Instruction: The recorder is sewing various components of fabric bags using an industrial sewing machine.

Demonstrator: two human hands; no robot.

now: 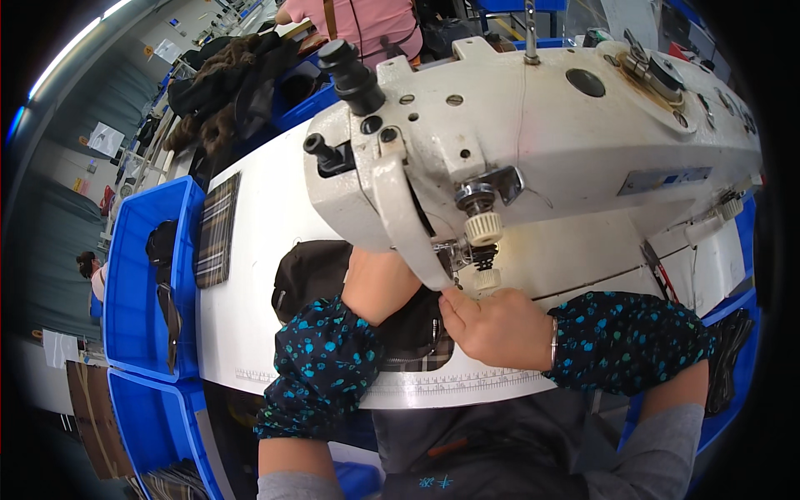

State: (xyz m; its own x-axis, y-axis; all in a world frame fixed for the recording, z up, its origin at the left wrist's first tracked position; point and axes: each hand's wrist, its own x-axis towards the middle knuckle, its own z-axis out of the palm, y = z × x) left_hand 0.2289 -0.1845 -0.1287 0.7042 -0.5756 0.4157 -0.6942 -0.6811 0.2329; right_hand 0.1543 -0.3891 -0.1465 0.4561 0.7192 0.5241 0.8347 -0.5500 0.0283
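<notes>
A dark brown fabric piece lies under the head of a white sewing machine. A metal zipper and a strip of plaid cloth show along its near right part. My left hand rests on the fabric, its fingers hidden behind the machine head. Close to the needle area, my right hand has its fingers bent and pressed together at the fabric's right edge. The needle itself is hidden by the machine's curved white lever.
Plaid cloth lies at the table's left edge. Blue bins with dark pieces stand beyond it. Red-handled snips lie on the right under the machine arm. A printed ruler follows the front edge. A person in pink sits ahead.
</notes>
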